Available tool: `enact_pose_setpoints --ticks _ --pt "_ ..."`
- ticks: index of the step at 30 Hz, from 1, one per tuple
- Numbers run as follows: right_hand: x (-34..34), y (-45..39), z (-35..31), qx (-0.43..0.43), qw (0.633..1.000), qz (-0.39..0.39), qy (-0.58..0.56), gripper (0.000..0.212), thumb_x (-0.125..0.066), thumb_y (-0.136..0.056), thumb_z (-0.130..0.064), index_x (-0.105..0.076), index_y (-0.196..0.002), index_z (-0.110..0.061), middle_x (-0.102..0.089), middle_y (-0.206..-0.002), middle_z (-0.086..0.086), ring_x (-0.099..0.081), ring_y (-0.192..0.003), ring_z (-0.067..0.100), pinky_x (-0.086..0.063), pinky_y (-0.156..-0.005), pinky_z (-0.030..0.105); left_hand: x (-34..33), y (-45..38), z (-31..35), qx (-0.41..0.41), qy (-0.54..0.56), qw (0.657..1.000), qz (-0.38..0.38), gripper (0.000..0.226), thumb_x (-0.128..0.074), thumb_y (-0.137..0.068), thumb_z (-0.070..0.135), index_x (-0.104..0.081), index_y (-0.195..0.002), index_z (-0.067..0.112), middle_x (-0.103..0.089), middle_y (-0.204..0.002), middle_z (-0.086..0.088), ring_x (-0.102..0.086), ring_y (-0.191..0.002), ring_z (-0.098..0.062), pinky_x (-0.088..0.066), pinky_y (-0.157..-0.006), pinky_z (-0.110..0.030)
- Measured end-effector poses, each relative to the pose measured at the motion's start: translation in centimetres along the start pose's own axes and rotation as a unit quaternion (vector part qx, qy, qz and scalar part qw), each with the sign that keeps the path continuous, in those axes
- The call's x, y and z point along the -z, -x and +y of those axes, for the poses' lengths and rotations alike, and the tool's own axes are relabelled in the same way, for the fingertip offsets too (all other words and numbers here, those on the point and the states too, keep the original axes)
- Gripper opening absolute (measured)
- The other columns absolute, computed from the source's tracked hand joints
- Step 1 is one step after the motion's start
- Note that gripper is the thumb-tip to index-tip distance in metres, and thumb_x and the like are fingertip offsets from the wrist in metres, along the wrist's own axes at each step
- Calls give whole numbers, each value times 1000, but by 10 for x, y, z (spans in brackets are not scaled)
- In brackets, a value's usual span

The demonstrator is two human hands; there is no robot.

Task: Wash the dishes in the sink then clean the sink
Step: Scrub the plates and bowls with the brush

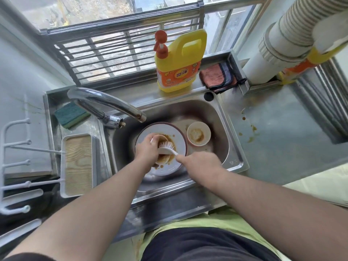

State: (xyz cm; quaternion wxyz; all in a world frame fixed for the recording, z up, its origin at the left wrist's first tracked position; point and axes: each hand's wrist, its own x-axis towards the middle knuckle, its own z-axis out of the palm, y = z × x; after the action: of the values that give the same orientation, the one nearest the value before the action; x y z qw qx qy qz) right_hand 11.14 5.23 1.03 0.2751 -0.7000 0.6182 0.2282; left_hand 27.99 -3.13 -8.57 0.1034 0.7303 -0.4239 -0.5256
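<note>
Over the steel sink, the left hand clamped the rim of a small sauce-smeared bowl tilted above the white plate. The right hand closed round the white handle of the dish brush, bristles down on the bowl. A second dirty bowl sat just beside the plate. That bowl looked light, rigid and greasy-slick, probably breakable, so a firm rim pinch seemed wisest.

Both forearms reach forward; left hand and right hand curled.
</note>
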Motion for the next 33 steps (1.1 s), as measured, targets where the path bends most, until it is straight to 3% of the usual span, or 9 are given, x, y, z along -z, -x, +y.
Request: enact_pose_setpoints --ticks 4,8,12,16,19,21,25,28,33 --pt "-11 0 -33 -68 940 -48 -330 10 -37 -106 -24 -40 -110 -32 -65 -101 13 -59 -82 35 -52 -69 40 -3 -6 -5 -10 55 996 72 25 -45 -103 60 -66 -115 58 -52 -129 -7 -61 -110 -26 -57 -101 -51" --pt "20 -11 -34 -171 737 -173 -631 21 -30 -105 -24 -50 -107 -26 -42 -69 4 -30 -44 12 -24 -39 17 -10 14 -8 76 284 956 11 26 -35 -111 51 -61 -109 53 -65 -125 -4 -67 -111 -32 -61 -82 -51" --pt "35 -17 -32 -225 647 -190 -703 20 -34 -105 -29 -53 -109 -23 -39 -58 -2 -29 -41 9 -24 -37 15 -15 24 -9 121 435 890 -63 38 -28 -112 53 -56 -131 35 -69 -130 -11 -67 -117 -35 -61 -81 -49" --pt "28 -3 -25 -145 796 -139 -571 22 -31 -104 -23 -52 -111 -24 -47 -70 6 -36 -47 16 -26 -43 21 -1 20 -5 131 461 874 -81 43 -28 -113 53 -53 -140 31 -67 -133 -13 -67 -114 -37 -61 -76 -57" --pt "40 4 -4 -31 943 -113 -313 16 -37 -106 -29 -52 -112 -30 -64 -97 6 -56 -74 23 -48 -62 34 13 11 -7 136 363 916 -106 33 -32 -114 48 -60 -128 36 -67 -133 -11 -68 -109 -39 -54 -89 -71" --pt "56 5 5 21 988 -114 -101 12 -41 -106 -29 -47 -112 -38 -62 -103 2 -57 -87 25 -46 -65 37 18 11 -9 140 272 942 -135 32 -35 -114 46 -67 -118 41 -67 -131 -11 -67 -113 -41 -57 -83 -72" --pt "84 2 1 96 976 -36 193 45 -53 -102 -11 -52 -136 -40 -56 -95 0 -58 -91 29 -37 -56 31 12 21 -2 94 55 974 -199 38 -32 -112 52 -70 -113 47 -64 -127 -7 -65 -114 -36 -63 -75 -62" --pt "98 1 -7 153 948 35 278 37 -49 -106 -16 -61 -134 -39 -67 -120 -2 -65 -115 29 -42 -71 36 11 22 10 126 29 970 -205 54 -25 -107 67 -63 -124 32 -70 -120 -12 -71 -105 -34 -65 -72 -56" --pt "85 1 -8 213 916 65 334 24 -55 -103 -16 -69 -117 -31 -68 -99 -4 -69 -98 28 -42 -68 33 21 14 23 148 -8 970 -195 80 -14 -103 76 -69 -109 18 -78 -101 -17 -75 -94 -35 -64 -71 -49"
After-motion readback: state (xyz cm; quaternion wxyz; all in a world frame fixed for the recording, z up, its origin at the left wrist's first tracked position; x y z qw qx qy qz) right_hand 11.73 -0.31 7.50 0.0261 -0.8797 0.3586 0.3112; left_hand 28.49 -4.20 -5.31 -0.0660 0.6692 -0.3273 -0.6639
